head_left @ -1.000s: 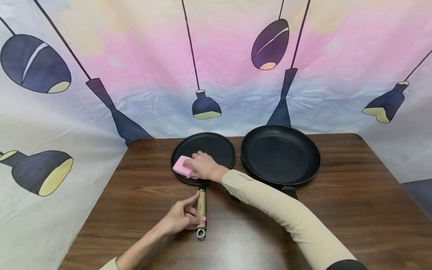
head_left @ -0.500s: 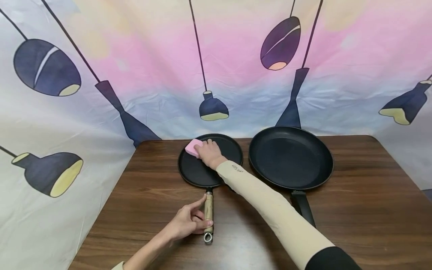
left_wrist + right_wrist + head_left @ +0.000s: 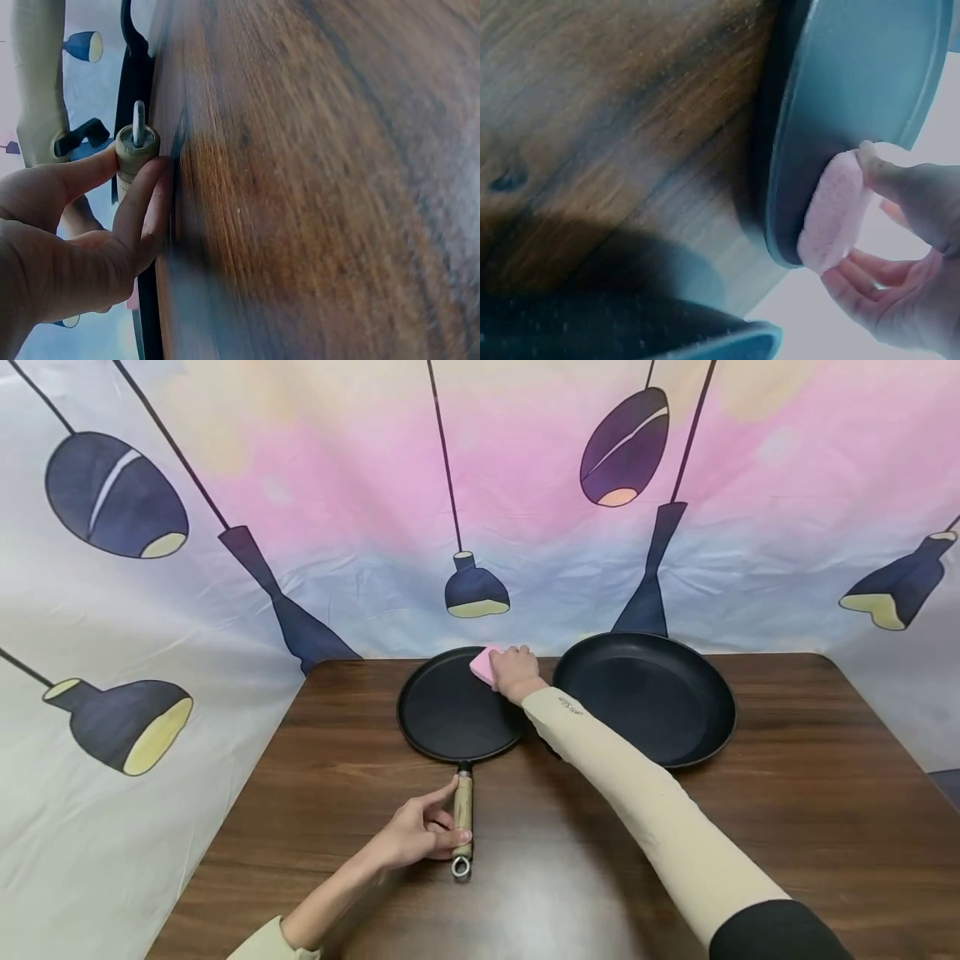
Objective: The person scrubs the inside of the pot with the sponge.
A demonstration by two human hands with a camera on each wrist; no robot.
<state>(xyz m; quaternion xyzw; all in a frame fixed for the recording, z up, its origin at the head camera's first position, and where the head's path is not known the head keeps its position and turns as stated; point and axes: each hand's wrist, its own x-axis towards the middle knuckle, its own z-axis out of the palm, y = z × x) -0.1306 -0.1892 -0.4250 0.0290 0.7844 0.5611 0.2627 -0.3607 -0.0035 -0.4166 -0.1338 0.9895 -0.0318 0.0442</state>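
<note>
The pink sponge (image 3: 832,214) is a thick, porous block with rounded edges, set against the black flat pan (image 3: 450,710) near its far right rim. It sits between the thumb and fingers of the right hand (image 3: 517,673), which pinch it. The left hand (image 3: 411,835) pinches the pan's pale wooden handle (image 3: 463,806), which ends in a metal ring (image 3: 461,867). Dark lettering, too small to read surely, marks the beige right sleeve (image 3: 645,793).
</note>
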